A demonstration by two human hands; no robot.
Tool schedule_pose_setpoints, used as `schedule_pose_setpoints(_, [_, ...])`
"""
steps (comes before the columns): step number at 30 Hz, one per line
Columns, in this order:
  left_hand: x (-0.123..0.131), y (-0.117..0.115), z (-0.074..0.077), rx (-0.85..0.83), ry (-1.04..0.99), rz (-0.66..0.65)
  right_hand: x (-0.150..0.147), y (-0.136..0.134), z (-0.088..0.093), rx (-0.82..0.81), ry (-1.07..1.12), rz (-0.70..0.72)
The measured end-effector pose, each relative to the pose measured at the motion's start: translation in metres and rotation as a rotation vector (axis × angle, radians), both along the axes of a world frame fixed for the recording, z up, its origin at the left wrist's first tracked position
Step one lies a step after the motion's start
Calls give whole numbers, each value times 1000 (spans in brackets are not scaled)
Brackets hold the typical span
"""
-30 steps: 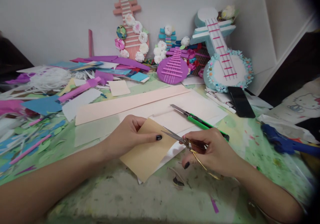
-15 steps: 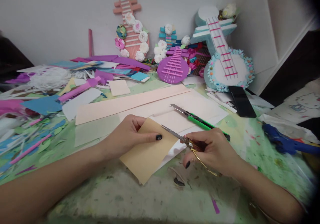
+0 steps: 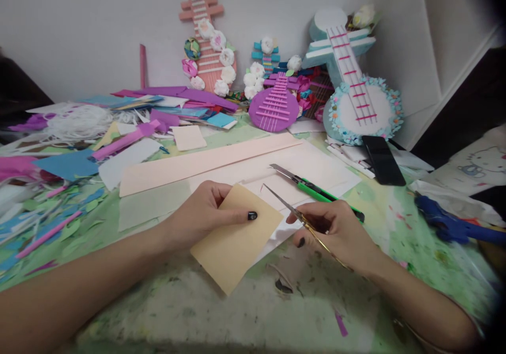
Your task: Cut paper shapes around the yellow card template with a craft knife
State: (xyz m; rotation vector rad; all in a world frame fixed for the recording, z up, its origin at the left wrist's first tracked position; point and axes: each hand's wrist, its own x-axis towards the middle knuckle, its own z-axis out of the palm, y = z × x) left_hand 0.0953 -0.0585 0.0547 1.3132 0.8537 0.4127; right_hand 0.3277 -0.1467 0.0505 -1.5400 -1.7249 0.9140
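A folded-looking piece of tan paper [image 3: 241,241] is pinched between the thumb and fingers of my left hand [image 3: 205,214], above the near part of the table. My right hand [image 3: 336,233] holds gold-handled scissors [image 3: 302,218], their blades pointing up and left, just beyond the tan paper's right corner and apart from it. Behind both hands lie pale pink sheets [image 3: 205,161] and white paper [image 3: 332,167]. A green utility knife [image 3: 316,190] with its blade out rests on them, close behind my right hand.
Paper scraps [image 3: 71,169] cover the left side. Decorated lute-shaped crafts [image 3: 274,109] stand at the back. A black phone [image 3: 382,160] lies right of centre, and a blue tool [image 3: 446,219] is at the far right. The green-stained table [image 3: 166,312] shows in front.
The scissors have moved off the tan paper to its right and turned slightly, with the blades now closer together. My left hand and the paper have hardly moved.
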Motion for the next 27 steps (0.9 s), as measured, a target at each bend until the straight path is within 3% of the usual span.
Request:
schedule_pose_setpoints(5, [-1, 1, -3, 48, 26, -20, -5, -1, 2, -53, -18, 39])
schedule_pose_setpoints(12, [1, 0, -5, 83, 49, -45, -6, -1, -1, 5, -111, 74])
schedule_pose_setpoints(27, [3, -2, -3, 34, 33, -3, -5, 3, -3, -77, 62, 20])
